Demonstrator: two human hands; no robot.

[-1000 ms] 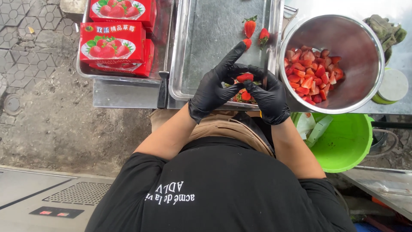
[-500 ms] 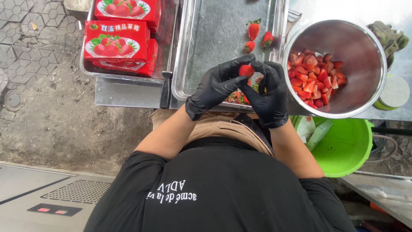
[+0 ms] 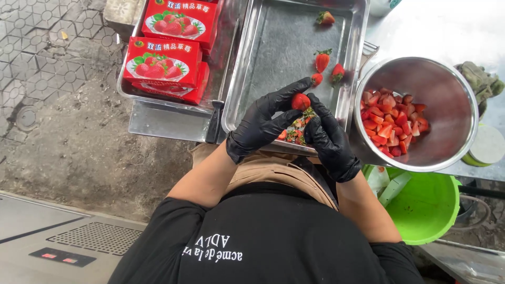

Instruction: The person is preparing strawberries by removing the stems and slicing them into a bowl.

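Both my hands wear black gloves and meet over the near end of a steel tray [image 3: 273, 58]. My left hand [image 3: 263, 123] pinches a red strawberry [image 3: 300, 101] at its fingertips. My right hand [image 3: 329, 139] is curled close against the same berry from the right; whether it holds a knife is hidden. Under the hands lies a small heap of cut strawberry tops [image 3: 294, 132]. Several whole strawberries [image 3: 322, 60] with green caps lie farther up the tray. A steel bowl [image 3: 452, 89] at the right holds many cut strawberry pieces [image 3: 394, 123].
Red strawberry boxes [image 3: 163, 62] are stacked in a second steel tray [image 3: 173, 105] at the left. A green bucket [image 3: 428, 208] sits below the bowl at the right. A dark cloth [image 3: 481, 79] lies beyond the bowl. Paved ground is at the left.
The view has shifted so the trays and bowl sit lower in frame. My hands stay together on the strawberry; the right hand has dropped a little lower beside it.
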